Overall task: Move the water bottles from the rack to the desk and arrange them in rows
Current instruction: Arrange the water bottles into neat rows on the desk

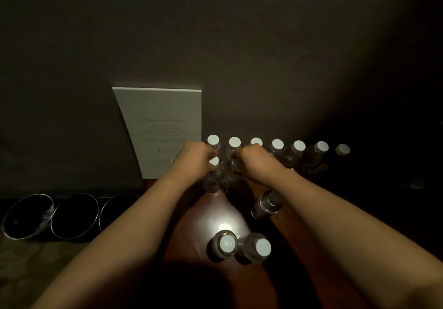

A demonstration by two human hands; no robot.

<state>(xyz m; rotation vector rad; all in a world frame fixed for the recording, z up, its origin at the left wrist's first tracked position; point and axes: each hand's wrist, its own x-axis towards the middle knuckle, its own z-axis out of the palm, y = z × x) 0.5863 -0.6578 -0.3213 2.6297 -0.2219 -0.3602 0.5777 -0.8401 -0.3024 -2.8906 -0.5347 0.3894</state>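
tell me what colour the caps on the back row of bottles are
White, seen best in the head view: the caps along the wall are plain white.

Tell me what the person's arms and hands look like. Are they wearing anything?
Both arms are bare from the hands back to the picture's edge: no sleeves show. The left hand and the right hand have no gloves, and I see no watch or bracelet. The light is dim, so tiny things like rings are hard to tell.

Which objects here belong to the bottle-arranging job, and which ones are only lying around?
Job:
- clear plastic water bottles with white caps, back row
- two bottles being gripped
- two nearest bottles
- left hand, right hand
- reddish wooden desk

Lying about:
- white printed card
- three dark round bowls
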